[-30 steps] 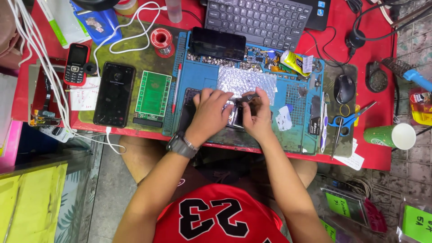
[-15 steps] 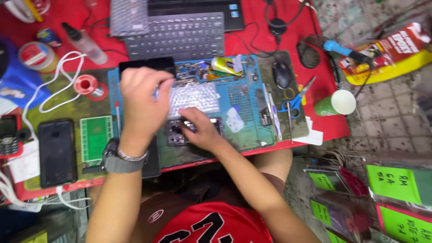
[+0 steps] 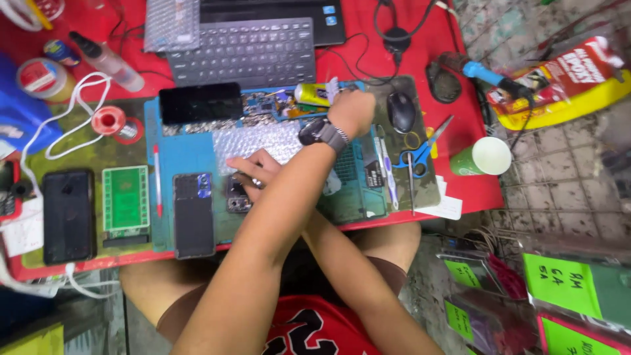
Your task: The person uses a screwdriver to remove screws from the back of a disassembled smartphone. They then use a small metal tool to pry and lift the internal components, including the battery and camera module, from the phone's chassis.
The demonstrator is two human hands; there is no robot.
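Observation:
My arms are crossed over a blue repair mat. My left hand, with a wristwatch, reaches to the mat's far right corner beside a yellow tube; its fingers curl down out of sight. My right hand rests with its fingertips on a small opened phone near the middle of the mat, holding it down. A sheet of bubble wrap lies just behind that hand. A dark phone with a blue camera block lies to the left of the opened one.
A keyboard lies behind the mat, a mouse, scissors and a green paper cup to the right. To the left are a green board, a black phone and a solder spool.
My left hand has left the opened phone and swung across my right arm to the mat's far right corner. The right hand stays on the phone. The view has shifted right.

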